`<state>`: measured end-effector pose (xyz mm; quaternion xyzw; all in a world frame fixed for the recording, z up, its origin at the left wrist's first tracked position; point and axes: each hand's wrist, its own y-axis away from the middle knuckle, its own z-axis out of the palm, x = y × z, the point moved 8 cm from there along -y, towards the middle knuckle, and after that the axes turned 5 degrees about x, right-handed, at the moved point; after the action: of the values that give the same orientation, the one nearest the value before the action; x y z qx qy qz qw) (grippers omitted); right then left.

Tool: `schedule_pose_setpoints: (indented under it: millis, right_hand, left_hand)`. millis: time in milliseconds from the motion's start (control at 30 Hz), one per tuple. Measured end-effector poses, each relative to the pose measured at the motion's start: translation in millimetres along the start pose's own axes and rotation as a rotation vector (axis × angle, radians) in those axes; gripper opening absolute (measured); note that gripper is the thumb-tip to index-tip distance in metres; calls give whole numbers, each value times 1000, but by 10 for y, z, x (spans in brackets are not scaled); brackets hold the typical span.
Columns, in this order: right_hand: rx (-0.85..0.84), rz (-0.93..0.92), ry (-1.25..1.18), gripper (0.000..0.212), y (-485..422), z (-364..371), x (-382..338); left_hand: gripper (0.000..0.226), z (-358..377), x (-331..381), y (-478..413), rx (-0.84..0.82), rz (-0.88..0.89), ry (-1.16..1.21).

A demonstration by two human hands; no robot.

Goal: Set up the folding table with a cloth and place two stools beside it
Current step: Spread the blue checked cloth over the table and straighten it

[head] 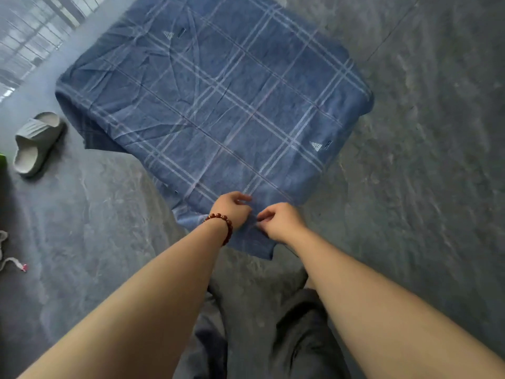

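Blue checked cloth (218,105) is lying draped over the hidden bench, stretching away from the fingers (266,215). Left hand (232,212) and right hand (282,222) are pinching its near corner, fingers curled, apparently straightening it. Next: releasing it and fetching stools, none visible.

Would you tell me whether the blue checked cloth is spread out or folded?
Spread out: the cloth lies open and creased, its whole check pattern showing, edges draping down at the sides.
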<state>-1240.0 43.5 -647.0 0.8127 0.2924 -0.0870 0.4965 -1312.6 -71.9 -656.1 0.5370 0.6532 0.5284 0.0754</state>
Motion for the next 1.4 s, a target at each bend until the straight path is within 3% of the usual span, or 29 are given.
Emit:
schedule_pose_setpoints:
  millis: [233,400,600,800,967,1167,1267,1400]
  right_hand:
    - [42,-114,-130,18,-195,-546,201]
    - [60,-187,-22,11,-412,-923,191]
    - [34,-263,93,10,-720,-1226,-108]
    - [76,-297,117,10,-1087,-1670,-306]
    - [9,-285,148,9,-1397,-2040,-216]
    - [195,-403,117,10,-1739,-2753,-216]
    - [236,-398,95,11,-1909,-2972,-212]
    - [270,-340,112,30,-2015,-3070,-181]
  left_hand:
    - [27,380,300,127,129,-92,119]
    - [26,589,353,193,86,-148,51]
    - [32,450,433,110,217,-166,87]
    - [21,416,630,-9,290,-195,223]
    - [27,432,938,-75,513,-191,402]
    - [27,812,1615,-326,557,-166,385]
    - [25,883,1844,-338,654,-141,336]
    - [24,953,1870,-338,652,-169,260]
